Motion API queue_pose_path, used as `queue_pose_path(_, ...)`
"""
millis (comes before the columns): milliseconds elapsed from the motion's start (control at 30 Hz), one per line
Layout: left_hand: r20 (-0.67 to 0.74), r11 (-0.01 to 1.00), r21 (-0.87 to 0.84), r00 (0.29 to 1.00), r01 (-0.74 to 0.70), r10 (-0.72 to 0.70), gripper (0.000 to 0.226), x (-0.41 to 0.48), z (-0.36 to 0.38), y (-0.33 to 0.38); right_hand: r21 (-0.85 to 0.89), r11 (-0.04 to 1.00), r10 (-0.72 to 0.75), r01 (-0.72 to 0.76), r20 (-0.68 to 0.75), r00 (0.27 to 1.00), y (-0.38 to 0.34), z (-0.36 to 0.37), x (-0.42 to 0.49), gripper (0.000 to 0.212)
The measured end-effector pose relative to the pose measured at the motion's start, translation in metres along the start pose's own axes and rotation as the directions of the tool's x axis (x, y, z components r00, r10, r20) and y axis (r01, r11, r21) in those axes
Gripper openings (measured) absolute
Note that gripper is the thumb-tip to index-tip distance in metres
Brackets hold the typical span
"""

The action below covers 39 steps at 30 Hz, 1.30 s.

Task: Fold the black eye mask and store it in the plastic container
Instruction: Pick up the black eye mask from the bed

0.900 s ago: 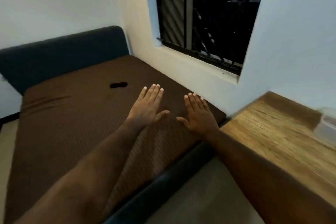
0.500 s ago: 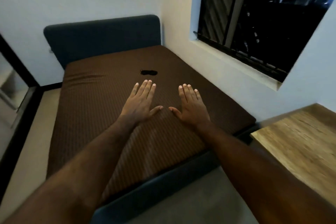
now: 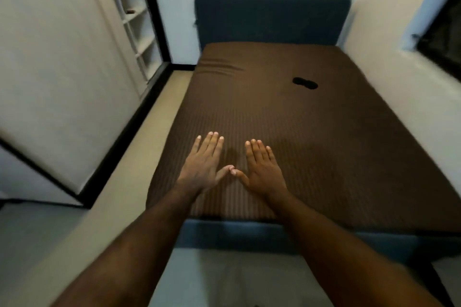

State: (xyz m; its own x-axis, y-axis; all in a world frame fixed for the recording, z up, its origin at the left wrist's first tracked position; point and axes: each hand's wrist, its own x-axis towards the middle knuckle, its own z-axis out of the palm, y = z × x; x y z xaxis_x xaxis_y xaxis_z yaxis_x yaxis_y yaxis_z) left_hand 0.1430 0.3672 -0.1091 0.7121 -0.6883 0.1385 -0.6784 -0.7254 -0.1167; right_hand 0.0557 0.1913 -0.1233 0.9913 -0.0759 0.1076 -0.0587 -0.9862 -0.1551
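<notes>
Both arms reach out over the foot of the bed [image 3: 324, 147]; the left hand [image 3: 203, 164] and right hand [image 3: 263, 169] are spread flat, palms down, fingers straight and close together, holding nothing; the thumbs angle inward, and I cannot tell whether their tips touch, nor whether the palms rest on the sheet or hover over it.

The sheet is brown with fine ribs running the bed's length, smooth but for a few creases near the head on the left; the headboard [image 3: 272, 18] is a dark blue padded slab with rounded corners.

The mask [image 3: 304, 83] lies flat on the sheet, well apart from both hands, in the far half of the bed toward the right side; it is matte black, a long soft shape of two rounded lobes with a slight waist; its long axis runs across the bed, crosswise to the ribs, its right end a little nearer the foot.

White shelves [image 3: 136, 15] stand at the left wall; a dark window [image 3: 441, 40] sits in the right wall.
</notes>
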Motion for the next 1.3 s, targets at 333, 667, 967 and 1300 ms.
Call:
queue_pose_path(333, 0.049, 0.922, 0.106, 0.924, 0.373, -0.380, 0.087, -0.089, -0.003, -0.075, 0.070, 0.953, -0.299, 0.295, 0.045, 0.953, -0.096, 0.030, 0.039, 0.095)
queue_pose_path(667, 0.079, 0.880, 0.137, 0.881, 0.455, -0.467, 0.087, -0.142, 0.008, -0.140, 0.112, 0.916, -0.396, 0.386, 0.083, 0.915, -0.168, 0.054, 0.061, 0.091)
queue_pose_path(967, 0.101, 0.908, 0.124, 0.905, 0.400, -0.413, 0.087, -0.161, 0.033, -0.257, 0.158, 0.968, -0.218, 0.194, 0.156, 0.963, -0.266, 0.095, 0.122, 0.091)
queue_pose_path(1300, 0.102, 0.942, 0.069, 0.937, 0.328, -0.334, 0.094, -0.164, 0.040, -0.382, 0.180, 0.973, -0.172, 0.147, 0.128, 0.977, -0.375, 0.128, 0.184, 0.092)
